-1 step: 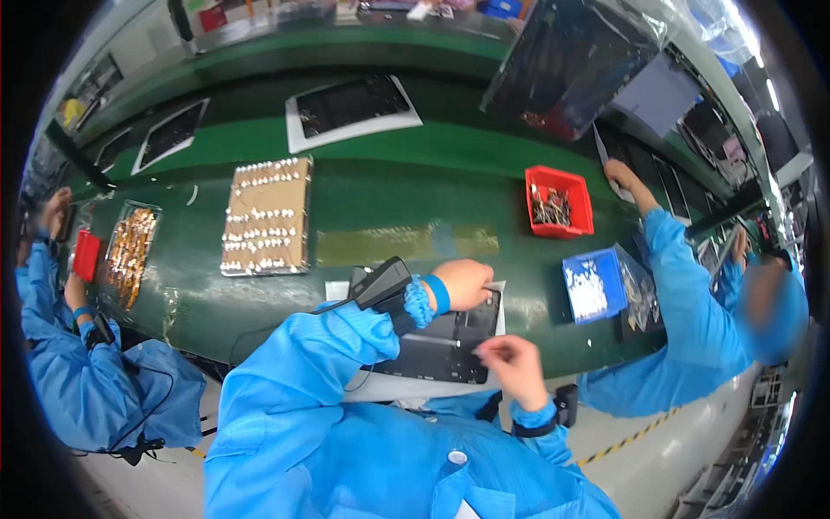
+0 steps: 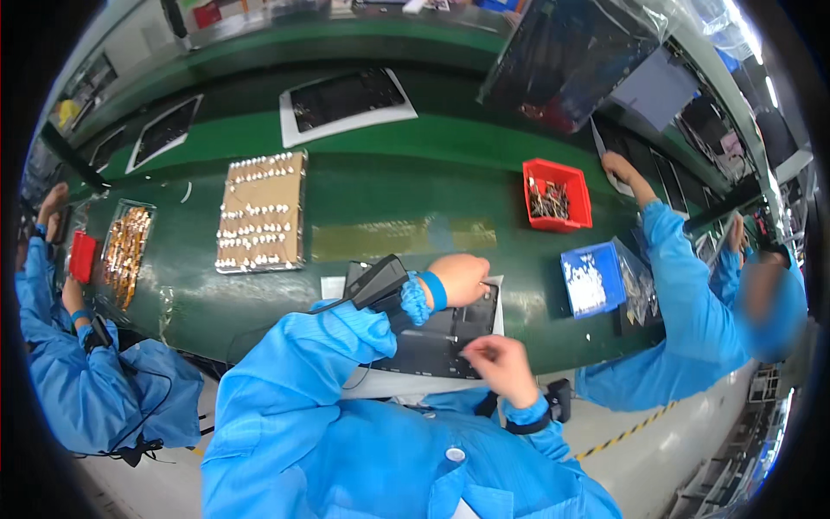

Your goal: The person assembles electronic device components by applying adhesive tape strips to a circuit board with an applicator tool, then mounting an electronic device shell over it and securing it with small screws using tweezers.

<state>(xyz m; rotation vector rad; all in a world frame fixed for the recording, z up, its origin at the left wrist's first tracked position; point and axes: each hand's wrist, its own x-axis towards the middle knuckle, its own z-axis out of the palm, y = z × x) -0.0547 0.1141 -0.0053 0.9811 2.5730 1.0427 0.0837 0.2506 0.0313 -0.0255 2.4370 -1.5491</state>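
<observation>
dark panel [image 2: 428, 355] beneath the left hand [image 2: 456, 278], leftward of the right hand [image 2: 504, 369]

in the head view, the panel is seen lying flat on a white sheet [image 2: 499, 318] at the near side of the green surface [image 2: 415, 190]. its long axis appears to be laid left to right, though its left part is covered by the left sleeve [image 2: 333, 339]. its far right portion is overlapped by the left hand, whose fingers are bent downward; whether anything is gripped cannot be told. the near right corner is approached most closely by the right hand, from which the panel extends left and far. there the fingertips look pressed together; whether something small is pinched cannot be told.
</observation>
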